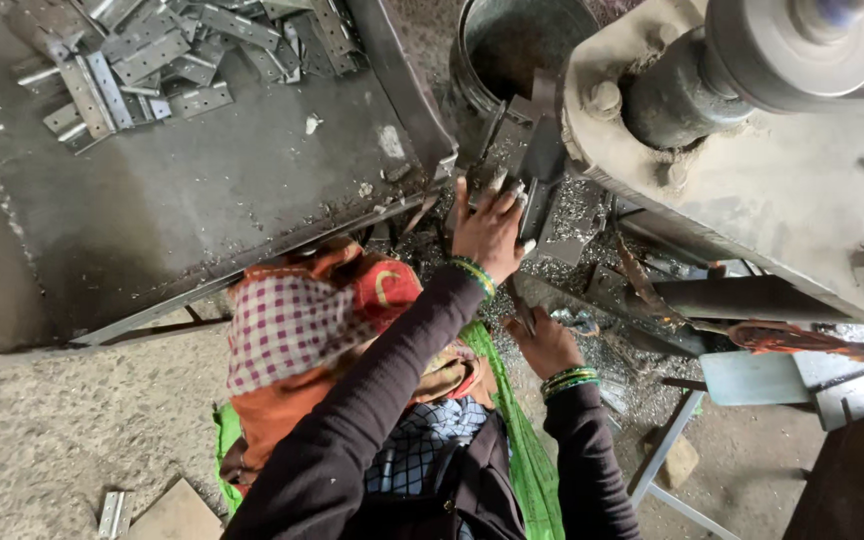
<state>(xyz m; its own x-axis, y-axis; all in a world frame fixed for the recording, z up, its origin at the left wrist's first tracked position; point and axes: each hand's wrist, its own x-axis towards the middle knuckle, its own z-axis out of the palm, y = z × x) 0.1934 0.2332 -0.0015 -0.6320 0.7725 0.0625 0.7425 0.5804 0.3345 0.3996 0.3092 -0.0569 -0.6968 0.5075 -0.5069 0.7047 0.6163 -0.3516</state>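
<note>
Metal strip (537, 170), dark and flat, stands nearly upright at the front of the press machine (752, 170), its long axis running up and down in the head view, top end pointing toward the metal bucket (512, 50). The left hand (487, 228) is right on it, fingers spread and pressed against its lower left edge, palm down, not clenched. Whether those fingers actually wrap the strip, I cannot tell; they touch it for sure. Green bangles (475, 275) sit at that wrist, dark sleeve behind.

Lower down, the right hand (544, 340) is curled closed around a small shiny metal piece (577, 322), which pokes out to the right, lying roughly level. More green bangles at that wrist too.

Metal shavings (572, 260) litter the machine bed between the two hands. Off to the left, the steel worktop (202, 190) slopes away, and a heap of punched flat brackets (152, 50) is piled at its far left corner, well apart from both hands. A checked cloth (287, 325) lies bundled just below the worktop's near edge.
</note>
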